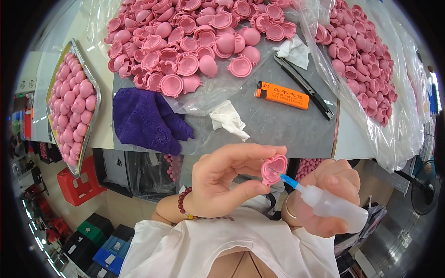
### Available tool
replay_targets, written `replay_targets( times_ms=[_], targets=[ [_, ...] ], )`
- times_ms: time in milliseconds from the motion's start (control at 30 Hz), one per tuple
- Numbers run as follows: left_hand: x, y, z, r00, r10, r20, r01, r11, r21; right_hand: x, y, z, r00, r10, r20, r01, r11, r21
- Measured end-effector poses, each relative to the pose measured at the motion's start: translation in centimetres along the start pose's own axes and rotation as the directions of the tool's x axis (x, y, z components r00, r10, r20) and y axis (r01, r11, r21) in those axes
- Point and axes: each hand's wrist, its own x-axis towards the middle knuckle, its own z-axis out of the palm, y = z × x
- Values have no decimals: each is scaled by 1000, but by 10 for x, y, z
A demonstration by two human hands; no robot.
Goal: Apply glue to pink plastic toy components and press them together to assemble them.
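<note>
Between the thumb and fingertips of my left hand [227, 178] is a small round pink plastic shell [274, 167], its hollow side turned toward my right. My right hand [331, 194] is closed around a translucent white squeeze bottle [340, 211] with a blue needle tip [289, 181]. That tip reaches into the shell's hollow; whether it touches the inside I cannot tell. Both hands are in front of my body, just off the table's near edge. On the table beyond them spreads a large heap of similar pink shells [187, 44], several lying with the hollow side up.
A purple cloth [143, 118] and a crumpled white tissue [228, 119] lie near the edge. An orange box [282, 95] sits beside a black utility knife [306, 88]. At left stands a metal tray [98, 92] of pink balls; at right, a plastic bag [371, 134] with more shells.
</note>
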Motion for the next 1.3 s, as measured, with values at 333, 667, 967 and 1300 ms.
replay_targets(
  times_ms=[333,667,967,1300],
  targets=[
    [0,4,0,1000,2,6,-3,1000,24,1,1,-1,999,-48,-21,49,998,44],
    [-4,9,-1,999,-47,4,47,997,57,-1,-2,0,998,59,-13,-59,998,13],
    [-6,6,-3,1000,-15,6,14,998,67,-3,-4,-2,981,160,-114,-165,986,-38],
    [-4,-3,-4,984,162,-69,-154,981,114,-4,-2,-3,996,86,-23,-86,996,-9]
  ],
)
